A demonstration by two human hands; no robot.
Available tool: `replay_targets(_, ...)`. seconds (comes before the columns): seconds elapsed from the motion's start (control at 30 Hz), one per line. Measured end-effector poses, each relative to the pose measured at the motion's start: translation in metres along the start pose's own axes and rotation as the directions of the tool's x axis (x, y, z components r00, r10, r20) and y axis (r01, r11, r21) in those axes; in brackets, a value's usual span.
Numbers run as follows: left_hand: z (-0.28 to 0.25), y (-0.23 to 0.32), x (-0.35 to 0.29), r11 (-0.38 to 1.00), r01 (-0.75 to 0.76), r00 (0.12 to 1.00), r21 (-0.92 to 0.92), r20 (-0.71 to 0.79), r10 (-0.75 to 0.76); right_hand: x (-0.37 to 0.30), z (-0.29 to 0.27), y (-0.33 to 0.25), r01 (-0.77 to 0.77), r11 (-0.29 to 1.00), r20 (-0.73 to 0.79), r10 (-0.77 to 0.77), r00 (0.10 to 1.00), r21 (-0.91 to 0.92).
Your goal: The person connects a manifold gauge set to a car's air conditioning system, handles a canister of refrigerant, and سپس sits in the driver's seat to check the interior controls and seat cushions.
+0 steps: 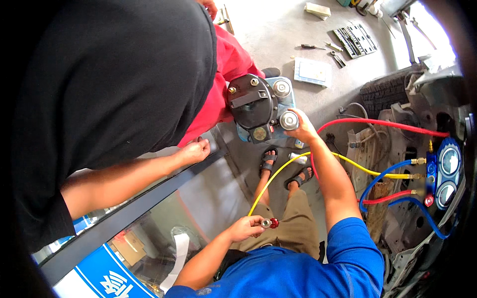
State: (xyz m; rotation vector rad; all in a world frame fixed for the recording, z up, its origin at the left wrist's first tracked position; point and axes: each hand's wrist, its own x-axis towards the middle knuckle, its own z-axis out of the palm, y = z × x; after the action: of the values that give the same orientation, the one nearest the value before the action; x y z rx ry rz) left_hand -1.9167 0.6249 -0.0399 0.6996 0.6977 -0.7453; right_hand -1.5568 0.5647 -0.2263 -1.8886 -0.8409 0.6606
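Note:
My left hand (pixel 243 229), low in front of my lap, is closed on a small metal can-tap valve (pixel 271 223) with a red knob. A yellow hose (pixel 278 174) runs to that hand from the gauge set at the right. Stretched forward, my right hand (pixel 302 128) grips a silver-topped metal can (pixel 288 120). A second such can (pixel 281 88) stands just beyond it on a light-blue stand (pixel 286 103). Beside both cans sits a black round machine (pixel 253 115) with brass fittings.
A co-worker in a black shirt (pixel 124 74) stands close at the left, a hand (pixel 198 150) by a dark frame (pixel 134 213). Hoses join a blue manifold gauge set (pixel 442 171) on the car body at right. A tool case (pixel 355 40) and pliers (pixel 338 59) lie on the floor.

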Motion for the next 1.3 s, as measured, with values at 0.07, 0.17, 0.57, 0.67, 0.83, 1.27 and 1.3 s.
replay_targets(0.07, -0.003, 0.006, 0.004, 0.986, 0.069, 0.997, 0.152, 0.025, -0.074, -0.014, 0.005, -0.009, -0.143, 0.96, -0.129, 0.177, 0.976, 0.242)
replay_targets(0.17, 0.012, 0.017, 0.012, 0.967, 0.18, 0.979, 0.179, 0.067, -0.195, -0.068, -0.008, -0.056, -0.286, 0.922, -0.353, 0.367, 0.861, 0.261)
replay_targets(0.57, 0.144, 0.134, 0.051, 0.948, 0.151, 0.819, -0.28, 0.573, 0.039, -0.359, -0.133, -0.347, -0.118, 0.218, -0.045, 0.623, 0.781, 0.969)
replay_targets(0.67, 0.196, 0.133, 0.044, 0.914, 0.402, 0.478, -0.06, 0.865, -0.154, -0.401, -0.127, -0.404, -0.17, 0.26, -0.094, 0.763, 0.639, 0.951)
replay_targets(0.83, 0.273, 0.095, 0.009, 0.801, 0.542, 0.29, 0.253, 0.839, -0.461, -0.441, -0.081, -0.498, 0.172, 0.287, -0.334, 0.838, 0.431, 0.942)
replay_targets(1.27, 0.337, 0.015, -0.028, 0.865, 0.122, 0.371, 0.487, 0.786, -0.495, -0.507, -0.043, -0.587, -0.844, 0.528, -0.938, 0.332, 0.101, 0.096)
replay_targets(1.3, 0.336, 0.014, -0.026, 0.866, 0.066, 0.378, 0.496, 0.791, -0.482, -0.51, -0.043, -0.584, -0.85, 0.524, -0.941, 0.313, 0.124, 0.062)
